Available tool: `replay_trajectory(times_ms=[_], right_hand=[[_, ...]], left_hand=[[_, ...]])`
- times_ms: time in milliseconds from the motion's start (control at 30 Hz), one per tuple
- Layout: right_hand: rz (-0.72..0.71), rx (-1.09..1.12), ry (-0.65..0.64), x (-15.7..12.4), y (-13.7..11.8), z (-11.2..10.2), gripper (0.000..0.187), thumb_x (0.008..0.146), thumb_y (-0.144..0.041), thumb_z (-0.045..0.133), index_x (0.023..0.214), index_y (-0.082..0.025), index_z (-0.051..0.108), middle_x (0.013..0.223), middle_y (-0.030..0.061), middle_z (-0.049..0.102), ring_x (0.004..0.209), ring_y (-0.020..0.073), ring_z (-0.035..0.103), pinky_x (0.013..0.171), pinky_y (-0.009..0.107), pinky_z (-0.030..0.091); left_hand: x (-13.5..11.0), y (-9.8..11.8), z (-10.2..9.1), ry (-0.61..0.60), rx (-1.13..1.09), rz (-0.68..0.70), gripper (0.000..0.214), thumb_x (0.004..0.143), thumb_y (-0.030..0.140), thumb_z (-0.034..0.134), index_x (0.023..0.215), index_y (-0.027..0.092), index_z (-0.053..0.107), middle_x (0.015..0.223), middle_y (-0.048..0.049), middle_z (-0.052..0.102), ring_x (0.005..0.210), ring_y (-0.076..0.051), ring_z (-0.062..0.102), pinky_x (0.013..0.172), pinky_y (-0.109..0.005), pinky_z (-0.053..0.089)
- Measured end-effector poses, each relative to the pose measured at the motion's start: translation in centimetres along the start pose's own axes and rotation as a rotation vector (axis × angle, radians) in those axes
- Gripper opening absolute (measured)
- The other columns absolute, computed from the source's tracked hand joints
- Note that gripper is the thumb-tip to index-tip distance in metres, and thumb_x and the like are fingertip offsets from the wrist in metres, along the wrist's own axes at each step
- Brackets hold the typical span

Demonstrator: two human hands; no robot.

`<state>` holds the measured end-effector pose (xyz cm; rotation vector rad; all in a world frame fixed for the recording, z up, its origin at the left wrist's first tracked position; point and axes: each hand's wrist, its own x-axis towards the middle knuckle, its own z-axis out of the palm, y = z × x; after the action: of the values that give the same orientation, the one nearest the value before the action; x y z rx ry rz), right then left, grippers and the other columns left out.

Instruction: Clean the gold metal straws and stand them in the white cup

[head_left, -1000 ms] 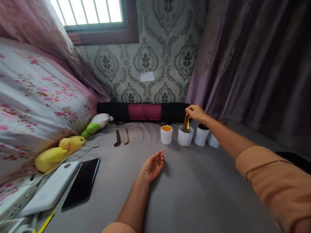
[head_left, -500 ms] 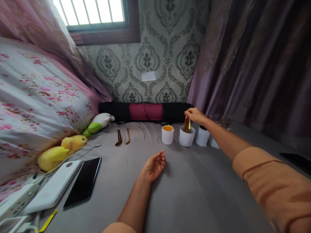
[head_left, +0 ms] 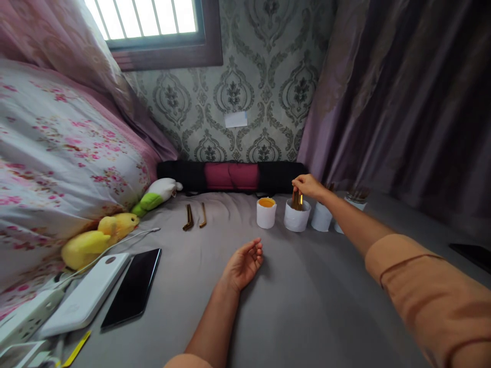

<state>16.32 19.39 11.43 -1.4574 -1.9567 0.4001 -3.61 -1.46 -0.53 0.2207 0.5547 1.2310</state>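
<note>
My right hand (head_left: pixel 308 186) pinches the top of a bunch of upright brass-coloured rods (head_left: pixel 296 200). Their lower ends are inside a white paper-wrapped cup (head_left: pixel 296 221), hidden by its wall. My left hand (head_left: pixel 244 263) rests on the grey sheet, palm turned up, fingers loosely curled and holding nothing. Beyond it stands a white cup with an orange-yellow inside (head_left: pixel 266 216). Two more wrapped cups, one partly behind my right forearm (head_left: pixel 321 219) and one farther right (head_left: pixel 356 203), hold thin dark items. L-shaped brass-coloured rods (head_left: pixel 187 217) and a single similar rod (head_left: pixel 203 214) lie to the left.
A black and maroon roll (head_left: pixel 231 176) lies along the patterned wall. At left are plush toys (head_left: pixel 82 249), a white power bank (head_left: pixel 86 291), a black phone (head_left: pixel 132 288), a cable and a power strip (head_left: pixel 28 314). Another dark phone-like slab (head_left: pixel 470 255) lies far right.
My right hand has lowered slightly, with the rods sitting a little deeper in the cup. My left hand keeps its pose. The whole view has shifted slightly.
</note>
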Motion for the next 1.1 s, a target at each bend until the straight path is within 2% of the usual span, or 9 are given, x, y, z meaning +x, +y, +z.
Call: replay_trajectory(times_ms=[267, 467, 767, 1100], right_hand=[[0.006, -0.033, 0.002, 0.1, 0.26, -0.08, 0.019, 0.077, -0.026, 0.047, 0.073, -0.015, 0.062, 0.066, 0.0028, 0.064, 0.043, 0.006, 0.052, 0.044, 0.016, 0.039], [-0.053, -0.172, 0.032, 0.21, 0.23, -0.45, 0.021, 0.076, -0.03, 0.048, 0.077, -0.017, 0.064, 0.063, 0.0029, 0.064, 0.056, 0.0106, 0.057, 0.051, 0.019, 0.039], [-0.014, -0.345, 0.075, -0.66, -0.25, -0.6, 0.027, 0.075, -0.037, 0.047, 0.092, -0.026, 0.065, 0.088, 0.0037, 0.065, 0.085, 0.0202, 0.057, 0.063, 0.026, 0.04], [-0.001, -0.428, 0.08, -0.63, -0.23, -0.3, 0.03, 0.076, -0.039, 0.045, 0.096, -0.028, 0.064, 0.095, 0.0047, 0.064, 0.091, 0.0226, 0.056, 0.069, 0.03, 0.041]], left_hand=[[0.09, 0.01, -0.04, -0.01, -0.015, -0.001, 0.013, 0.076, 0.011, 0.05, 0.087, 0.009, 0.056, 0.071, -0.0048, 0.058, 0.058, -0.007, 0.053, 0.052, -0.017, 0.042], [-0.09, 0.07, 0.29, 0.018, -0.009, 0.004, 0.013, 0.076, 0.011, 0.049, 0.087, 0.008, 0.056, 0.071, -0.0054, 0.058, 0.057, -0.007, 0.052, 0.052, -0.017, 0.042], [0.02, 0.08, 0.16, 0.005, -0.018, -0.003, 0.014, 0.076, 0.011, 0.05, 0.088, 0.008, 0.055, 0.071, -0.0054, 0.058, 0.057, -0.007, 0.053, 0.052, -0.017, 0.042], [-0.01, 0.11, 0.15, 0.0, -0.021, -0.007, 0.015, 0.075, 0.011, 0.051, 0.089, 0.008, 0.056, 0.072, -0.0052, 0.059, 0.058, -0.007, 0.053, 0.052, -0.017, 0.042]])
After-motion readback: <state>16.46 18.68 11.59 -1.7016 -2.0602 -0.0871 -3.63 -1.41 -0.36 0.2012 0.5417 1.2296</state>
